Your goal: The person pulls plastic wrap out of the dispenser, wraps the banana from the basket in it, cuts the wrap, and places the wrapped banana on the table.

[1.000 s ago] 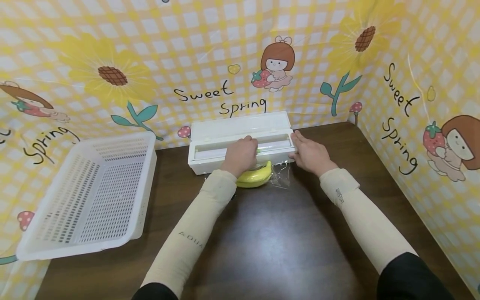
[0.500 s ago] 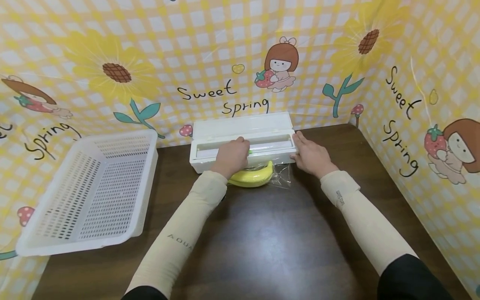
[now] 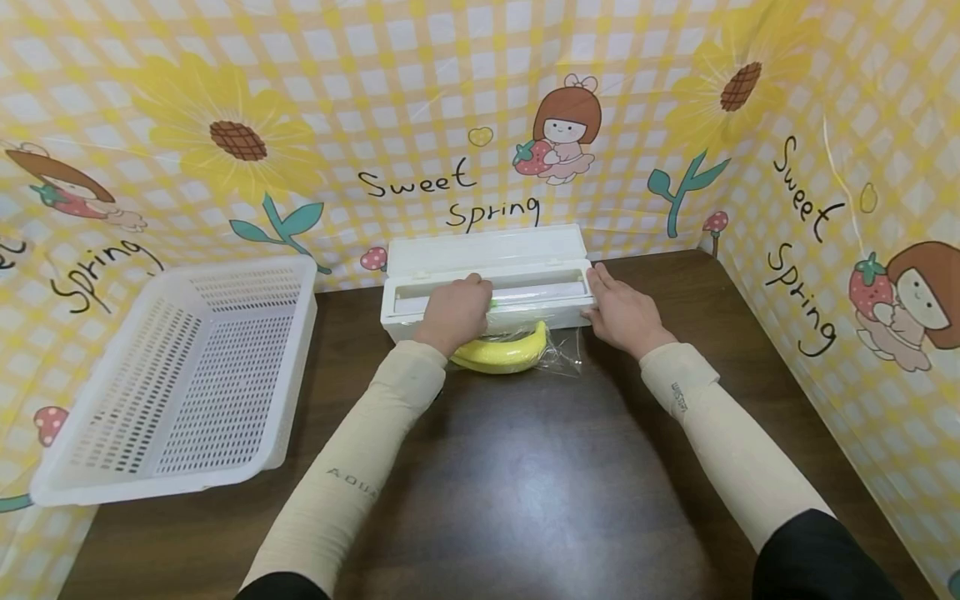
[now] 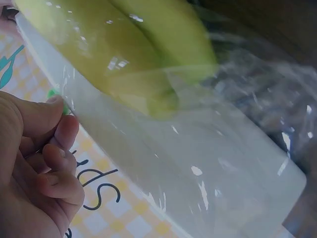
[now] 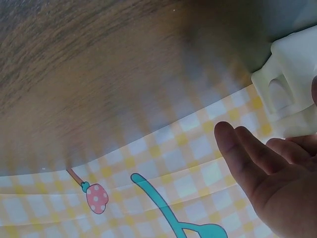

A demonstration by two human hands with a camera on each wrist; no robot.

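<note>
A white cling film dispenser (image 3: 525,315) stands at the back of the table with its lid (image 3: 487,252) raised and a film roll (image 3: 540,293) inside. My left hand (image 3: 456,312) pinches a small green slider (image 4: 53,93) at the dispenser's front upper edge, left of its middle. The right hand (image 3: 626,310) holds the dispenser's right end, thumb at the front; in the right wrist view two of its fingers stretch out past the box. Under clear film (image 3: 564,354) in front lies yellow banana (image 3: 504,354), partly behind my left wrist; the left wrist view shows two yellow lobes.
At the left of the brown table (image 3: 570,475) sits a white perforated basket (image 3: 296,375). A yellow checked cloth (image 3: 420,100) with printed flowers covers the walls behind and to the right, close behind the dispenser's lid.
My left hand has slid left along the dispenser's front edge together with the green slider, baring more of the banana and film roll. The right hand stays at the right end.
</note>
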